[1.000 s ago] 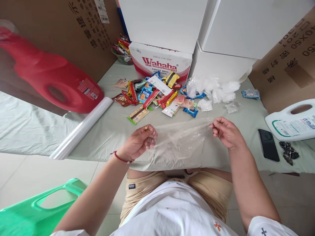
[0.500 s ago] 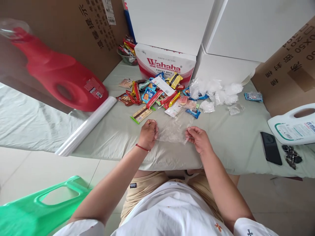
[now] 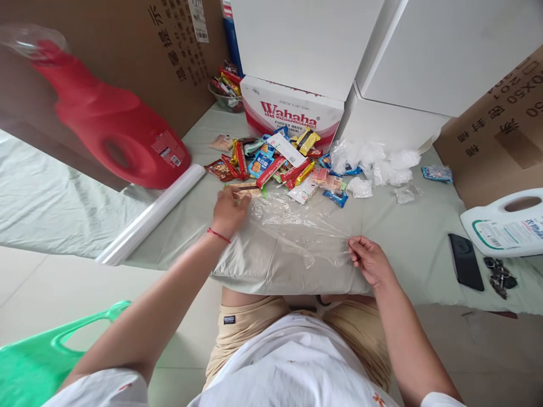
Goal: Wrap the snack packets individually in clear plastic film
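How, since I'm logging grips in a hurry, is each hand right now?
Left hand: fingers on a snack bar, grip cannot be told.
Right hand: closed, pinching the plastic sheet.

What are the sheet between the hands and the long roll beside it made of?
The clear sheet pinched by the right hand looks like thin plastic film: see-through, glossy, wrinkling in fine creases. The roll seems to be the same film wound up, milky white with a sheen; its core is hidden.
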Demonstrator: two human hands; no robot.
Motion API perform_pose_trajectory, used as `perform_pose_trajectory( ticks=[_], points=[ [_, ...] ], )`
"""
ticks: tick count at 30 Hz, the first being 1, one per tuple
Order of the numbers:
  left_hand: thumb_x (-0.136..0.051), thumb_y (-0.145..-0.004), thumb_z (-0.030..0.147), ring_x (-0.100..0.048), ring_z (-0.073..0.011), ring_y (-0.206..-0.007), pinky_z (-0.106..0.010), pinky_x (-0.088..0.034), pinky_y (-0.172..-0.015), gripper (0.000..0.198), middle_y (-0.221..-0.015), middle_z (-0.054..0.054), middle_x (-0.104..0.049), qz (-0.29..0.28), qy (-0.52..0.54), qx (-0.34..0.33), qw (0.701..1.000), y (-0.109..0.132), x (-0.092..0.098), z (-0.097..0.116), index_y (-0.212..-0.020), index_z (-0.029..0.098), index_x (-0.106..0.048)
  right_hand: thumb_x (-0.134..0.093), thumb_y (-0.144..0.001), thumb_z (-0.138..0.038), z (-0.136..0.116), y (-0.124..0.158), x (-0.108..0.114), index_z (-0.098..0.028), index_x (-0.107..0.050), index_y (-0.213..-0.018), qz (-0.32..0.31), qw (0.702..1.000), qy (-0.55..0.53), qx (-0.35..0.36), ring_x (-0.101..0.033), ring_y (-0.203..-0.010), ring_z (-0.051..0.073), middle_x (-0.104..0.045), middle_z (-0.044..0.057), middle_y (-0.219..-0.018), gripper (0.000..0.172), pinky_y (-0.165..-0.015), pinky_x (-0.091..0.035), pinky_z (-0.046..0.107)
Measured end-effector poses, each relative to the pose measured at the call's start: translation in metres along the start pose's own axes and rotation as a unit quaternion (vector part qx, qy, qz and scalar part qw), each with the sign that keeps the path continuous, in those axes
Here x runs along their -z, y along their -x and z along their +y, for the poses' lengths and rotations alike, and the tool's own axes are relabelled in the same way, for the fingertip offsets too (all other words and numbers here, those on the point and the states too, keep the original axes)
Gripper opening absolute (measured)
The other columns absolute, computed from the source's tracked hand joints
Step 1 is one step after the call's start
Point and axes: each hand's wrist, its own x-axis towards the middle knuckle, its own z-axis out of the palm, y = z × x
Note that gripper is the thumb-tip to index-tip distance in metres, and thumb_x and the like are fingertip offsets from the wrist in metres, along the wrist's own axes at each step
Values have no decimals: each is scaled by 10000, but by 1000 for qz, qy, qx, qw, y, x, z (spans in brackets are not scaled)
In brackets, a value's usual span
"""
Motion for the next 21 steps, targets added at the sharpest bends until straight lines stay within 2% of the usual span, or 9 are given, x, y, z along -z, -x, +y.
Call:
perform_pose_trajectory(
  ticks=[2, 3, 4, 7, 9, 11, 13, 17, 21],
  points=[
    [-742, -809, 188, -562, -227, -1033, -362, -455, -918, 257, -1138, -68, -585, 61, -73, -127, 987, 24, 1, 12, -1023, 184, -600, -964, -565, -499, 7, 5, -5, -159, -693, -761, 0, 1000, 5, 11, -473, -475, 54, -591, -38, -634, 477, -359, -373, 149],
    [-717, -825, 212, -564, -266, -1098, -404, -446, -988, 253, -1182, -83, -592, 56, -119, -208, 969, 39, 2, 18, -1058, 188, -620, -956, -576, -507, 10, 7, -7, -162, -694, -769, -1, 1000, 7, 17, -479, -478, 58, -593, -37, -637, 474, -360, -376, 153],
    [-688, -824, 210, -578, -287, -1118, -435, -452, -1016, 234, -1166, -92, -617, 10, -137, -271, 953, 55, 2, 22, -1053, 201, -639, -948, -587, -516, 11, 9, -9, -165, -694, -772, -2, 1000, 9, 21, -484, -479, 61, -594, -36, -640, 471, -362, -378, 157],
    [-645, -742, 175, -602, -324, -1218, -535, -403, -1136, 325, -1218, -101, -689, -281, -169, -382, 864, 94, -1, 26, -1049, 265, -702, -933, -599, -539, 12, 10, -11, -173, -691, -771, 2, 1000, 14, 27, -493, -481, 68, -599, -34, -641, 471, -368, -388, 167],
    [-625, -698, 138, -552, -338, -1342, -614, -250, -1233, 501, -1370, -100, -660, -378, -180, -403, 813, 105, -5, 20, -1166, 301, -701, -932, -595, -547, 12, 9, -11, -176, -689, -771, 6, 999, 17, 31, -495, -481, 71, -602, -33, -638, 477, -368, -389, 171],
    [-621, -696, 117, -502, -342, -1413, -656, -112, -1260, 650, -1475, -112, -602, -375, -195, -404, 811, 103, -8, 13, -1318, 304, -646, -932, -598, -549, 13, 8, -10, -175, -692, -779, 1, 999, 22, 34, -499, -484, 73, -605, -31, -639, 480, -367, -386, 170],
    [-646, -733, 134, -537, -333, -1373, -654, -95, -1258, 671, -1396, -124, -658, -349, -210, -390, 826, 95, -11, 6, -1385, 288, -612, -932, -601, -547, 14, 8, -8, -173, -694, -783, -6, 999, 25, 33, -501, -484, 71, -607, -29, -643, 479, -366, -383, 167],
    [-635, -855, 204, -664, -274, -1105, -575, -236, -1226, 293, -937, -64, -767, -356, -230, -371, 827, 83, -3, -2, -1094, 311, -766, -938, -577, -559, 15, 7, -1, -173, -692, -773, 15, 999, 25, 35, -496, -478, 68, -604, -32, -635, 498, -364, -386, 165],
    [-619, -894, 181, -683, -250, -1087, -503, -339, -1165, 253, -937, -42, -785, -361, -246, -422, 795, 93, 28, -18, -985, 347, -788, -942, -558, -567, 16, 5, 9, -174, -686, -768, 35, 998, 29, 40, -495, -474, 72, -604, -32, -623, 513, -365, -389, 170]
  ],
)
